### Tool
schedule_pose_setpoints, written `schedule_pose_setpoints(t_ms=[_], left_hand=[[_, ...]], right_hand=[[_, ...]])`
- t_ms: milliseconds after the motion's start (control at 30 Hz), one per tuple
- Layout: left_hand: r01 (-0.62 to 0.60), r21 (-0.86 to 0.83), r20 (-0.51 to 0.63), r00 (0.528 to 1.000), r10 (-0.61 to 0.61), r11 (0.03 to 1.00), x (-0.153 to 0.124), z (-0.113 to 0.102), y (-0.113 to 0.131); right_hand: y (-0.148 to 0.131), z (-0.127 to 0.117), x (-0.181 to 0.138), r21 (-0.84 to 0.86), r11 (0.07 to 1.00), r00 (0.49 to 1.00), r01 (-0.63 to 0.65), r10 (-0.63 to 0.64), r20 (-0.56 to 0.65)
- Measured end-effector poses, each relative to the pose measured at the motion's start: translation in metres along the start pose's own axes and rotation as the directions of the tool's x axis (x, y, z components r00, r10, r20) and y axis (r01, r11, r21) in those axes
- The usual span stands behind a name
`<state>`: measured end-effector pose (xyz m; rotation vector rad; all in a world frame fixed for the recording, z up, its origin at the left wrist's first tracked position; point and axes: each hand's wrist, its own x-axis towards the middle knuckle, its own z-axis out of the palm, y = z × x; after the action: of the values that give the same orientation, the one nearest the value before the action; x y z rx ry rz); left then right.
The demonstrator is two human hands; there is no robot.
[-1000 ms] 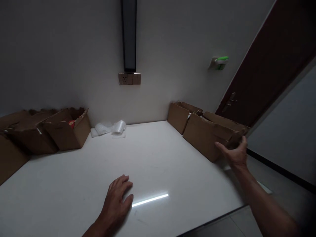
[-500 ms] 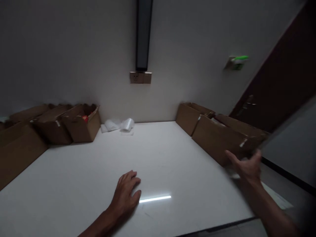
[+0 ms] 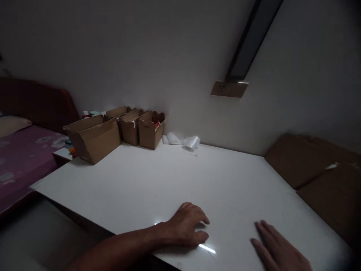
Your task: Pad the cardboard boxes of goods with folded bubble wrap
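My left hand (image 3: pixel 187 225) rests on the white table (image 3: pixel 158 188) near its front edge, fingers loosely bent and thumb apart, with nothing in it. To its right, my right hand (image 3: pixel 278 248) is over the tabletop at the lower edge of the view. Its fingers are stretched out and a little blurred, and it holds nothing. Neither hand touches a box. The nearest one to my right hand is a cardboard box (image 3: pixel 332 199) on the right side of the table.
Several cardboard boxes (image 3: pixel 103 141) stand at the table's back left, one with something red (image 3: pixel 157 124) inside. Clear plastic wrap (image 3: pixel 191 143) lies by the wall, below a socket plate (image 3: pixel 229 89). Another box (image 3: pixel 296 162) stands back right. A bed (image 3: pixel 31 158) is at far left.
The view has swung left, bringing the bed into sight. My right hand has moved away from the right-hand box to over the table. My left hand stays on the table.
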<state>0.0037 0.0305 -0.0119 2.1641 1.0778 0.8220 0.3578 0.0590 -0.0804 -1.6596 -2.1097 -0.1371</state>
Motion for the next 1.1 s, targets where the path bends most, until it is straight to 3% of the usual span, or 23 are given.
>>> schedule_pose_setpoints(t_ms=[100, 233, 333, 400, 533, 667, 900, 1000, 1100], left_hand=[[0.013, 0.08, -0.102, 0.995, -0.005, 0.997, 0.006, -0.026, -0.006], [0.084, 0.242, -0.313, 0.95, -0.004, 0.967, 0.03, -0.089, -0.025], [0.196, 0.328, -0.471, 0.882, -0.02, 0.924, 0.055, -0.146, -0.04], [0.279, 0.373, -0.565, 0.825, -0.022, 0.885, 0.074, -0.182, -0.05], [0.433, 0.41, -0.701, 0.713, -0.026, 0.803, 0.11, -0.234, -0.069], [0.54, 0.396, -0.772, 0.633, -0.049, 0.742, 0.136, -0.256, -0.089], [0.575, 0.438, -0.765, 0.642, -0.05, 0.691, 0.14, -0.266, -0.108], [0.555, 0.465, -0.759, 0.651, -0.011, 0.69, 0.12, -0.266, -0.103], [0.478, 0.516, -0.723, 0.688, 0.062, 0.711, 0.081, -0.26, -0.09]], right_hand=[[-0.082, 0.004, 0.027, 0.034, 0.976, 0.975, 0.215, -0.217, 0.051], [-0.175, 0.009, 0.064, 0.168, 0.899, 0.877, 0.404, -0.433, 0.209], [-0.224, 0.008, 0.086, 0.289, 0.851, 0.789, 0.439, -0.519, 0.329], [-0.242, 0.006, 0.095, 0.368, 0.82, 0.754, 0.438, -0.558, 0.346], [-0.246, 0.011, 0.099, 0.509, 0.752, 0.756, 0.419, -0.6, 0.263], [-0.233, 0.018, 0.094, 0.595, 0.706, 0.792, 0.384, -0.583, 0.182], [-0.23, 0.017, 0.092, 0.64, 0.675, 0.801, 0.368, -0.579, 0.151], [-0.23, 0.017, 0.091, 0.639, 0.677, 0.82, 0.365, -0.559, 0.123], [-0.23, 0.022, 0.09, 0.646, 0.656, 0.834, 0.39, -0.549, 0.053]])
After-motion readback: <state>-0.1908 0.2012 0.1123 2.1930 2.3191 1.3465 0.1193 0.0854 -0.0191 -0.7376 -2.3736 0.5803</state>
